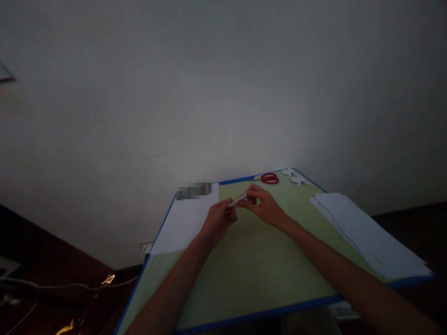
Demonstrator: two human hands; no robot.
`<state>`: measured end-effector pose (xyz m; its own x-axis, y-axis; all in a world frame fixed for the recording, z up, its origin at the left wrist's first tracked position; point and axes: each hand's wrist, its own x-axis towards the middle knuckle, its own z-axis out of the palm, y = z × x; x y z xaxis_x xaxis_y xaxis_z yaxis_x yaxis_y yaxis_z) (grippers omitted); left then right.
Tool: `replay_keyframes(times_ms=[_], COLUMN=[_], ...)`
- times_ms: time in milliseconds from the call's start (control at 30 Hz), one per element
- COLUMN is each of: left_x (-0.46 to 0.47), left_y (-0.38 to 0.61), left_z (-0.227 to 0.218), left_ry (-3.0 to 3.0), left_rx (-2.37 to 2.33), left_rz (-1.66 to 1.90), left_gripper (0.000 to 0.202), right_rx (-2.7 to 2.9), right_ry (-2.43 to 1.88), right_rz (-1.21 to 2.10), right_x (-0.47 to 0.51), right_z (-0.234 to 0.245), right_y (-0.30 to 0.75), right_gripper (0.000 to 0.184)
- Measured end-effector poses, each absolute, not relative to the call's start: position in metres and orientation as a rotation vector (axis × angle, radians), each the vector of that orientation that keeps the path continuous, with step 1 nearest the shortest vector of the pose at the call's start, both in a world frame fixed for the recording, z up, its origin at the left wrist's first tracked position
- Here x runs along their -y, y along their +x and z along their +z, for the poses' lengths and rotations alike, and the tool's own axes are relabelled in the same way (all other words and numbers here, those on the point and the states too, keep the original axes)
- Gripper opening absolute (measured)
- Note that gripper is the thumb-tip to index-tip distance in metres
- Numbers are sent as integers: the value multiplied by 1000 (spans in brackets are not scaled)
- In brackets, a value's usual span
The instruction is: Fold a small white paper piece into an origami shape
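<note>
A small folded piece of white paper (pixel 239 200) is held up between my two hands, above the green table (pixel 251 270). My left hand (pixel 219 217) is closed on its lower left end. At the upper right end, my right hand (pixel 261 203) pinches the paper between thumb and fingers. Parts of the paper are hidden behind the fingers. Beyond my right hand lies a pair of scissors (pixel 269 178) with red handles, blades pointing left. Several folded white paper pieces (pixel 296 177) rest at the far right corner.
A stack of white paper (pixel 370 232) lies along the table's right side. On the left, a white sheet (pixel 185 223) has a dark, blurred-out object (pixel 193 190) on its far end. A wall (pixel 223 93) stands behind the blue-edged table. A white cable (pixel 84 286) runs at lower left.
</note>
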<state>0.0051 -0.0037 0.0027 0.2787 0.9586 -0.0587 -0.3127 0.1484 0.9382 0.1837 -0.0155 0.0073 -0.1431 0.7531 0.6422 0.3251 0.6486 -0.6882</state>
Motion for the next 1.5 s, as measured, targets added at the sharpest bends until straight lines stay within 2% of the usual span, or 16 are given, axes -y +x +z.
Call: replay_keyframes(times_ms=[100, 267, 567, 1033, 1500], left_x=[4, 7, 14, 17, 17], left_y=[6, 4, 4, 8, 10], left_z=[0, 4, 8, 7, 5], left_ry=[1353, 1686, 1675, 1619, 1633], left_rx=[-953, -931, -923, -892, -898], left_rz=[1190, 1280, 1280, 1280, 1260], left_gripper=[48, 32, 28, 23, 25], right_rx=[1645, 1593, 1374, 1158, 1093], right_ry=[-922, -967, -913, -921, -887], right_rz=[496, 738, 1066, 942, 923], right_x=[9, 8, 14, 10, 4], right_z=[5, 5, 5, 3, 2], right_y=[184, 182, 173, 171, 178], right_gripper=[28, 32, 35, 25, 28])
